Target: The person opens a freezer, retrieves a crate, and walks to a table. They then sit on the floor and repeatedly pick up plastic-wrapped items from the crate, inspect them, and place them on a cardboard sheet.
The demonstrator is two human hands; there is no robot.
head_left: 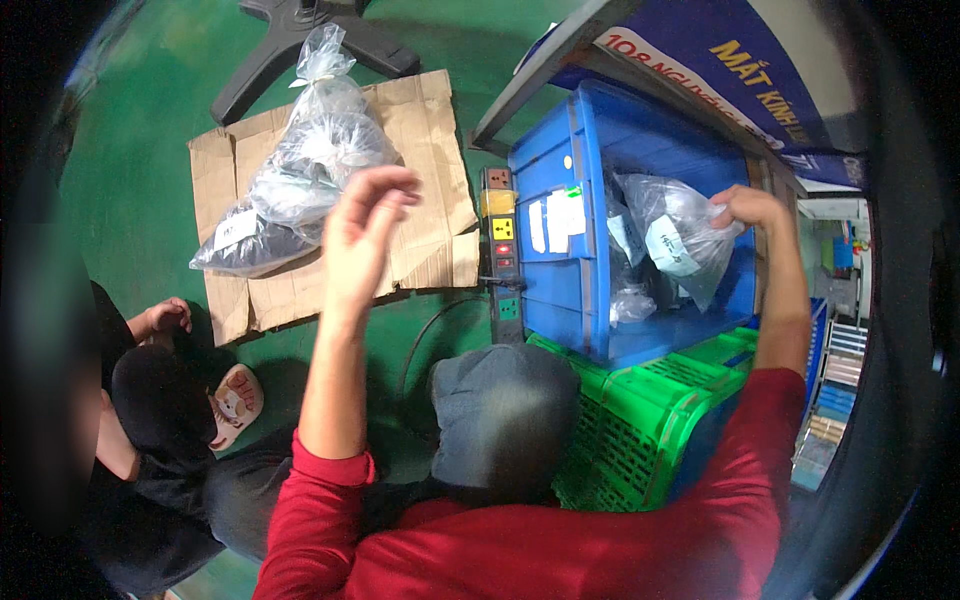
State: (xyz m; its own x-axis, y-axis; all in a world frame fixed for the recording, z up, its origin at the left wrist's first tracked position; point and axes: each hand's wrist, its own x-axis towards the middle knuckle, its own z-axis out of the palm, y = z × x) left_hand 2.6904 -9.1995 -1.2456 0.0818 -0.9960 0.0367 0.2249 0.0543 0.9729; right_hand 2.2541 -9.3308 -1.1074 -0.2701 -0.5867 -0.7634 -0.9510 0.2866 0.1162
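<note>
My right hand (752, 207) pinches the gathered top of a clear plastic bag (672, 235) with a pale label. This bag tilts inside a blue plastic crate (560, 300), beside other bagged items partly hidden under it. My left hand (368, 215) hovers at the right side of several filled clear bags (335, 140) heaped on a flat piece of cardboard (425, 130). Its fingers are loosely bent and apart, with nothing between them. A bag of dark contents (262, 245) with a white label lies at the front of that heap.
A power strip (504, 240) with a cable stands left of the blue crate. Nearer to me is a green perforated crate (630, 430). A black stand base (310, 50) rests on the green floor beyond the cardboard. At left, another person's hand (170, 315) and dark-clothed legs appear.
</note>
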